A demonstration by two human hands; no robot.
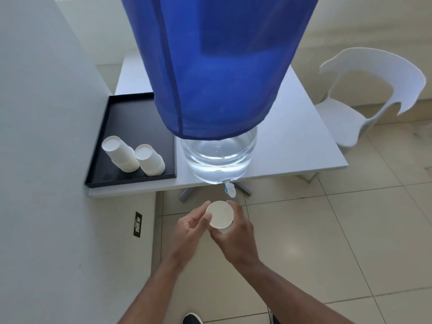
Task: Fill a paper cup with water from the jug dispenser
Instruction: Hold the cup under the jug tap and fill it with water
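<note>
Wrapping the paper cup [220, 214] from the right, the right hand [236, 232] is curled closed around its wall, thumb over the far rim. The left hand [190, 226] is half open, its fingertips [207, 217] laid on the cup's left rim. Both forearms are extended forward from the near edge. The cup is held upright over the floor, just near of the tap [230, 189] on the water jug [218, 157]. Two cup stacks [134, 156] are seen inverted on the black tray [131, 113], left of the jug.

Both forearms are bare, no sleeves or jewellery showing, and a dark shoe [192, 318] with a white edge.
</note>
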